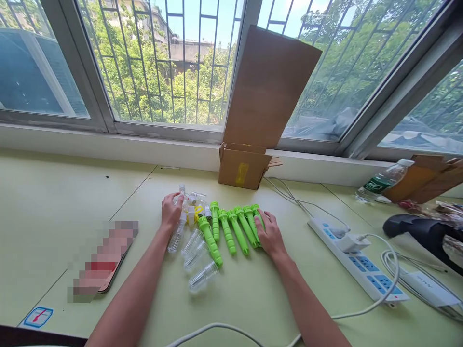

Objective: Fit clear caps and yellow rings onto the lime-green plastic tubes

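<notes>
Right hand has its fingers loosely spread against the rightmost of the green tubes. Left hand is by some clear tubes, honestly can't tell if its fingers grip any.

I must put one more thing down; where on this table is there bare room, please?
Bare: left, between phone and windowsill, save one dark speck; front, between green tubes and near white cable. Crowded: middle, with clear tubes beside green ones; right, around the power strip.
</notes>
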Demonstrator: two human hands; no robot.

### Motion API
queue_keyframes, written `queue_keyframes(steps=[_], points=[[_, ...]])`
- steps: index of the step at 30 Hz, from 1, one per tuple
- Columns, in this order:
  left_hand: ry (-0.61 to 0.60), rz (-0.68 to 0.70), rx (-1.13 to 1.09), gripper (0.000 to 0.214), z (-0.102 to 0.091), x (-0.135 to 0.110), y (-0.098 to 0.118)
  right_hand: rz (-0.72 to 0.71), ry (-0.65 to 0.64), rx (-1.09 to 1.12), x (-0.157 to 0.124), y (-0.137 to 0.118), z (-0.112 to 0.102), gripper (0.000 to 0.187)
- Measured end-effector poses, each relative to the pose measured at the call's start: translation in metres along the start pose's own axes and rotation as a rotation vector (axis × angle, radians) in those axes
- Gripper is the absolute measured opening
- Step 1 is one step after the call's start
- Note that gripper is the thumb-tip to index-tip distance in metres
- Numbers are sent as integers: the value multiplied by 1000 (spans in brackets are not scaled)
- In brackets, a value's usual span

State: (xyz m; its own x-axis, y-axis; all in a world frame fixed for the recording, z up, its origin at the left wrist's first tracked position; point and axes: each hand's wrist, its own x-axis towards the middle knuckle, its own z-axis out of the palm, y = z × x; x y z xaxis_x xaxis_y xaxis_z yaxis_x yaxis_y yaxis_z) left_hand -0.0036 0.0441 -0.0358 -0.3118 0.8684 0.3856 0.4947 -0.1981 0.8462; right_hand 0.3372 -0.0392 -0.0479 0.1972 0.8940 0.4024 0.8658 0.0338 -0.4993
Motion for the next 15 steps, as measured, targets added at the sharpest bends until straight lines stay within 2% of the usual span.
queue_keyframes(steps=[15], points=[[122, -74, -123, 35, -6, 8, -16, -10, 34, 48, 0, 6, 3, 52]])
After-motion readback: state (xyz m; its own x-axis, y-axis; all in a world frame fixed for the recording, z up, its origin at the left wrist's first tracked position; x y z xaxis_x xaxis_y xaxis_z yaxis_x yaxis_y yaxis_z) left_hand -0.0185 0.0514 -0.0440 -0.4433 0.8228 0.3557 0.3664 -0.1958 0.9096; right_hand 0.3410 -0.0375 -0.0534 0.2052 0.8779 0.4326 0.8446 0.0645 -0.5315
